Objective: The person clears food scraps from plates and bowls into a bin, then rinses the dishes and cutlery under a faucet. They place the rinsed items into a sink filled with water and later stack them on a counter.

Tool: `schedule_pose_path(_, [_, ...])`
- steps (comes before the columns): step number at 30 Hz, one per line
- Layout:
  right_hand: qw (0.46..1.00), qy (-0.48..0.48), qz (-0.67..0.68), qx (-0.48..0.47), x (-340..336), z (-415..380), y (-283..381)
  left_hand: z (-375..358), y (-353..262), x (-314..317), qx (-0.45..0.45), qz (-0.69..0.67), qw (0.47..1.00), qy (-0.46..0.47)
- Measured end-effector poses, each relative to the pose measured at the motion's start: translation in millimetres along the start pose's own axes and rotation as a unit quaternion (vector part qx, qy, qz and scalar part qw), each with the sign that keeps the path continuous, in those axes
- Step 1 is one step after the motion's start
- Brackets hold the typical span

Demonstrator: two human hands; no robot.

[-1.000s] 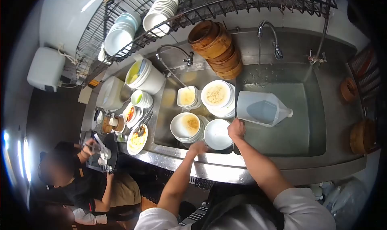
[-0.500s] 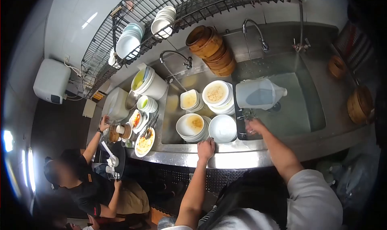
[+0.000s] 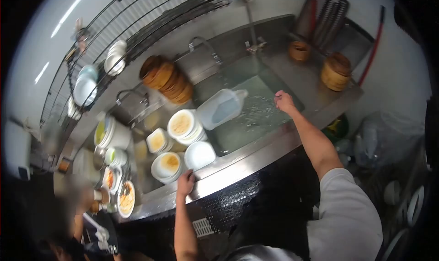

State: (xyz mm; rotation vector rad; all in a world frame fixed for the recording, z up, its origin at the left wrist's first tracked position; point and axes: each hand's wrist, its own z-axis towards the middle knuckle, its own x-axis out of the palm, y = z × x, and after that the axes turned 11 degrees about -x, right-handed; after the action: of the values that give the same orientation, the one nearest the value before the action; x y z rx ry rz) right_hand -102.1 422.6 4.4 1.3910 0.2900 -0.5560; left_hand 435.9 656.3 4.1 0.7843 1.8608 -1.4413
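Note:
My left hand (image 3: 185, 183) rests at the front edge of the steel sink (image 3: 224, 172), its fingers curled over the metal beside the stacked white bowls (image 3: 200, 155). Over the right side of the water-filled basin (image 3: 250, 130) is my right hand (image 3: 284, 101), with fingers curled in; anything inside them is hidden. To its left, a translucent plastic jug (image 3: 222, 109) lies on its side in the water. Ripples spread between the jug and my right hand. Food-stained bowls (image 3: 165, 166) and a stack of plates (image 3: 181, 123) stand in the left basin.
Bamboo steamers (image 3: 167, 80) are stacked behind the basins, and another steamer (image 3: 336, 72) stands at right. A wire rack (image 3: 151, 25) with bowls hangs above. Left are a white bucket (image 3: 112, 133), a plate of leftovers (image 3: 126, 199) and a co-worker holding a dark tray (image 3: 98, 233).
My view has swung to the right. My right hand has moved from beside the jug's near side to the far right of the basin. My left hand stays at the sink edge.

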Motion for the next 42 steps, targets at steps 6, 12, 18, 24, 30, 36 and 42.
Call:
schedule_pose_path(6, [0.973,-0.158,0.107,0.128,-113.7,22.2,-70.5,-0.4,-27.5,14.5,-0.101,0.129,0.984,-0.070])
schedule_pose_path(12, [0.917,-0.198,0.286,0.196,-125.0,55.7,-114.9,95.7,-52.7,-10.1,-0.105,0.427,0.867,0.234])
schedule_pose_path(18, [0.904,-0.013,-0.427,0.004,-75.4,41.5,-58.5,98.7,-297.6,-47.7,0.025,0.288,0.942,0.168])
schedule_pose_path(24, [0.862,0.039,-0.505,0.017,-65.6,39.4,-54.1,81.6,-442.1,-15.8,0.126,0.561,0.780,0.247])
schedule_pose_path(30, [0.795,0.007,-0.597,-0.109,-68.6,49.2,-96.8,104.7,-514.6,10.9,0.400,0.335,0.847,0.106])
schedule_pose_path(36, [0.779,-0.005,-0.621,-0.092,-56.9,40.0,-79.8,184.3,-525.4,4.4,0.273,0.254,0.927,0.049])
schedule_pose_path(42, [0.773,-0.001,-0.631,-0.064,-65.4,41.1,-81.5,217.7,-523.6,3.2,0.222,0.224,0.948,0.040])
